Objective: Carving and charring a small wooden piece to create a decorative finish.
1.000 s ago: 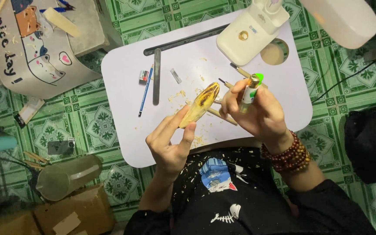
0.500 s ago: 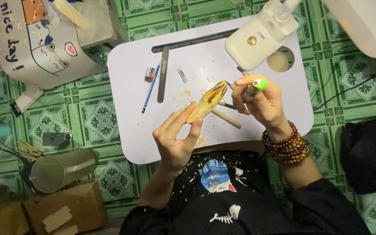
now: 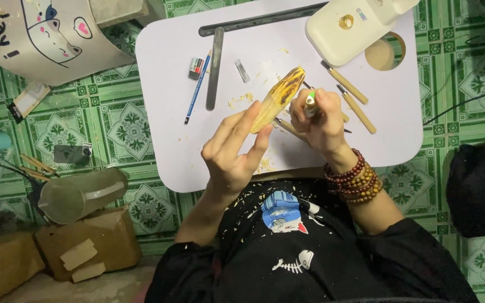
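Observation:
My left hand (image 3: 234, 148) holds a tapered piece of yellow wood (image 3: 279, 97) with dark streaks, gripped at its lower end and tilted up to the right. My right hand (image 3: 320, 120) is closed around a tool with a green handle (image 3: 310, 102), its tip against the wood. Bead bracelets (image 3: 357, 178) circle my right wrist. Both hands hover over a small white table (image 3: 164, 112) strewn with wood chips.
On the table lie a blue pencil (image 3: 198, 87), a grey file (image 3: 215, 67), an eraser (image 3: 196, 68), wooden-handled carving tools (image 3: 356, 108) and a cream lamp base (image 3: 350, 31). A green tiled floor, a clear jug (image 3: 79, 193), cardboard boxes (image 3: 88, 241) and a white bag (image 3: 51, 33) surround it.
The view has drawn closer and shifted. My right hand has moved left against the wood piece, and my left hand has opened its fingers a little along the wood.

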